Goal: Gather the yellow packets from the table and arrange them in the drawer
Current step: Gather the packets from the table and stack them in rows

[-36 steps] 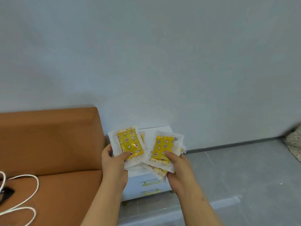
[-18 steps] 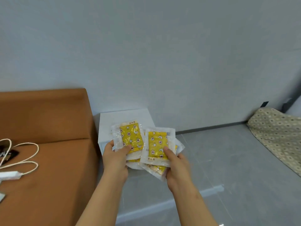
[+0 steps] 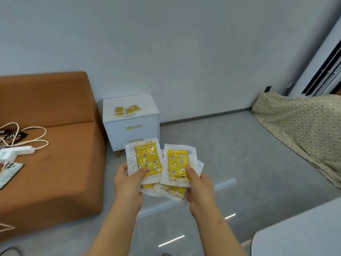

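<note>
The left hand grips a yellow packet near its lower edge, with the thumb pressed on the front. The right hand grips a second packet the same way, its thumb on the lower right corner. The two are fanned side by side with their clear borders overlapping. Further packets are bunched beneath them, caught between the fingers of both hands.

The whole bunch is in the air in front of a white nightstand, and its top edge covers part of the lower drawer. That drawer and the upper drawer are both closed, and each has a gold bar handle. On the nightstand's tabletop, toward its left half, lies a small cluster of loose packets, some overlapping.

Just beside the nightstand on its left stands an orange sofa. On the seat are a looped white cable, a white adapter and a flat reflective slab. Well apart on the nightstand's right, a patterned cloth drapes down toward the grey floor. A plain pale wall rises behind the nightstand.
</note>
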Tool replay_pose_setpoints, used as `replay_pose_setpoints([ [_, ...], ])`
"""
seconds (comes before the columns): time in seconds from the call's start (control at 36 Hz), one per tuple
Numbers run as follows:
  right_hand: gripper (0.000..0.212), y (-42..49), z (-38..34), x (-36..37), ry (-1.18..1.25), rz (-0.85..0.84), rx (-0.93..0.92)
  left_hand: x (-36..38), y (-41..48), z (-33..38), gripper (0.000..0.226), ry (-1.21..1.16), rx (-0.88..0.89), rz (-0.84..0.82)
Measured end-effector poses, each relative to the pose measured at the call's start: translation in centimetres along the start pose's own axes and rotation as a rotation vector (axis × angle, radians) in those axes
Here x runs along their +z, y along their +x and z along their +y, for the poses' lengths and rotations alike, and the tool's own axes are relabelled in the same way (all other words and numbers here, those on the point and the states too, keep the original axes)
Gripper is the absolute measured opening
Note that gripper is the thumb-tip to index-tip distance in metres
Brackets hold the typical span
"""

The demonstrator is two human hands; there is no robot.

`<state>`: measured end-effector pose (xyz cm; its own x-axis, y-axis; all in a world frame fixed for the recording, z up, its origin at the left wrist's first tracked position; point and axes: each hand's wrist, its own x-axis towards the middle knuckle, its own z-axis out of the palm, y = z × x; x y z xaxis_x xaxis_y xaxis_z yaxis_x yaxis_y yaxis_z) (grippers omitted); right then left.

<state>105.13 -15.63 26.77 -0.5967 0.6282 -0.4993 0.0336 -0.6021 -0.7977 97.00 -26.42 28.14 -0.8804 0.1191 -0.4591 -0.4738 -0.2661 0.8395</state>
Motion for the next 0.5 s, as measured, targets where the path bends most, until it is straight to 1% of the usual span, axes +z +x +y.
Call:
replay_pose_setpoints([
  [0.11,0.012,-6.0,3.6,-4.0,-0.008,0.056,0.044,-3.8,-5.6,-3.8,0.033,0.053,-0.07,0.003],
  [0.22,0.022,-11.3,6.3,-8.4,-0.024,0.08,0.063,-6.7,-11.1,-6.9,0.035,0.099,-0.129,-0.001],
  [0.39,0.016,-17.4,8.0,-15.0,0.034,0.149,0.066,-8.0,-18.4,-10.6,0.035,0.144,-0.132,-0.041],
  [0.5,0.01,-20.8,8.0,-20.1,0.045,0.146,0.042,-7.5,-23.4,-13.7,0.03,0.184,-0.112,-0.082],
])
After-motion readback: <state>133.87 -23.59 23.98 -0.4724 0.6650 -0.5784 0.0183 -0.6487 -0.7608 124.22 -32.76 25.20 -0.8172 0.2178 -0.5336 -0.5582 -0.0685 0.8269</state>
